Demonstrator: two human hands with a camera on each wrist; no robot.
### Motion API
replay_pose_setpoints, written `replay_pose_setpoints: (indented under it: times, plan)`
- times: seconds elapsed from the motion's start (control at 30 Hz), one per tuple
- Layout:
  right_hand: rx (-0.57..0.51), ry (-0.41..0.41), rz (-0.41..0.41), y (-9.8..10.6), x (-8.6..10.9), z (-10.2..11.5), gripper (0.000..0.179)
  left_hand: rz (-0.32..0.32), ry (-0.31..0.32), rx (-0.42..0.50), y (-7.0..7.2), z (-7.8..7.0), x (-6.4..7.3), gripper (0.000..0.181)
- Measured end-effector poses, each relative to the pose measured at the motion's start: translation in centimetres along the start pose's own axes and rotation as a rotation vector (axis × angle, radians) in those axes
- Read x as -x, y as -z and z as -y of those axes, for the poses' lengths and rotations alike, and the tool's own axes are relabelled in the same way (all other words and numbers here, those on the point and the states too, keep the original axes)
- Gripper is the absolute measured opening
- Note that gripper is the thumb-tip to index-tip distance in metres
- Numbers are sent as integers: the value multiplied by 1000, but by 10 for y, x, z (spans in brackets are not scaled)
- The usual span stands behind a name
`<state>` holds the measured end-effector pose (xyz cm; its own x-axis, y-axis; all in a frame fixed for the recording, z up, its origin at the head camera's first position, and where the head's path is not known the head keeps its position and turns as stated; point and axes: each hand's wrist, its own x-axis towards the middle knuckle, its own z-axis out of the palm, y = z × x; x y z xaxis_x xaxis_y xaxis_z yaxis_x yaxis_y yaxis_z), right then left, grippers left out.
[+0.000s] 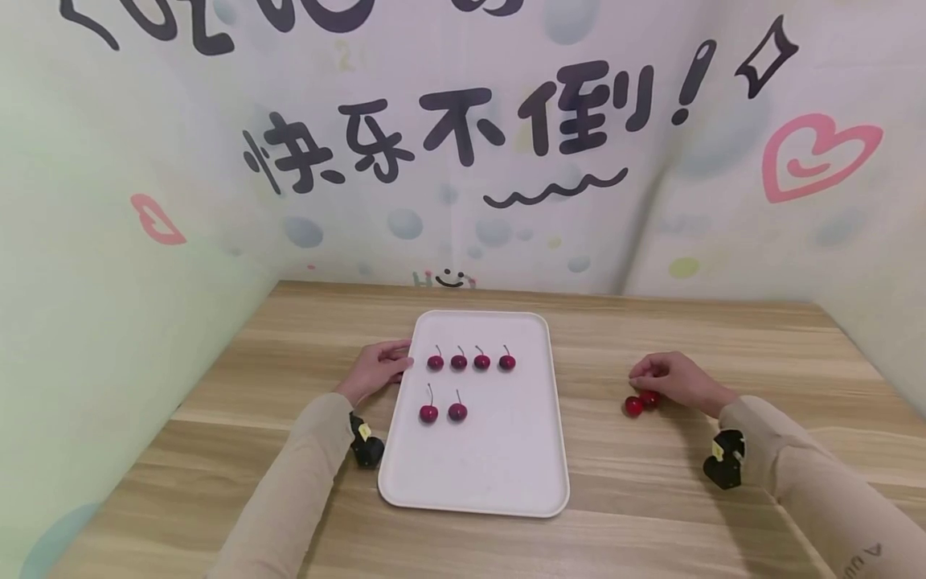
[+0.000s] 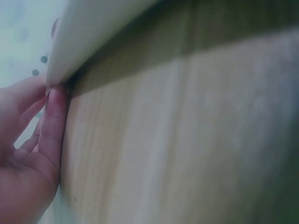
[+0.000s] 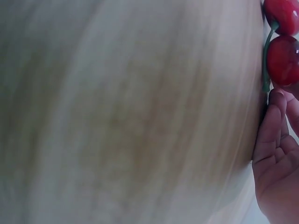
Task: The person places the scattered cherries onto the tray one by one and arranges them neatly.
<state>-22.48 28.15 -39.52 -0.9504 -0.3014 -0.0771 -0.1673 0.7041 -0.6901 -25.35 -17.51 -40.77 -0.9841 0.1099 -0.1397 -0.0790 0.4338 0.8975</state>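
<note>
In the head view a white tray [image 1: 481, 474] lies on the table with dark red cherries on it. A back row of several stemmed cherries [image 1: 459, 363] stands above a front pair, including one cherry [image 1: 457, 412]. My left hand [image 1: 376, 368] grips the tray's left rim, thumb over and a finger [image 2: 53, 112] under it in the left wrist view. To the right of the tray, my right hand [image 1: 669, 378] is down at two brighter cherries [image 1: 633, 406]. Its bent fingertips meet right beside the lower cherry [image 3: 282, 60]; I cannot tell whether they pinch anything. A green stem [image 3: 267, 60] shows there.
The wood-grain table [image 1: 347, 515] runs back to a printed wall cloth [image 1: 448, 241] with lettering and hearts. A pale wall [image 1: 87, 338] borders the table on the left. Black wrist cameras, one by the left sleeve [image 1: 366, 450] and one by the right sleeve [image 1: 726, 458], hang low.
</note>
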Motion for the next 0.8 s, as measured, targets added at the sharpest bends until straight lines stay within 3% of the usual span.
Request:
replay_pose_setpoints:
  times: [0.27,0.8]
  plan:
    - [22,-3,2,0,-1,0,14,3,-5,3,0,-1,1,41]
    - [-68,-48,53,6,3,4,18,4,9,2,0,-1,1,42]
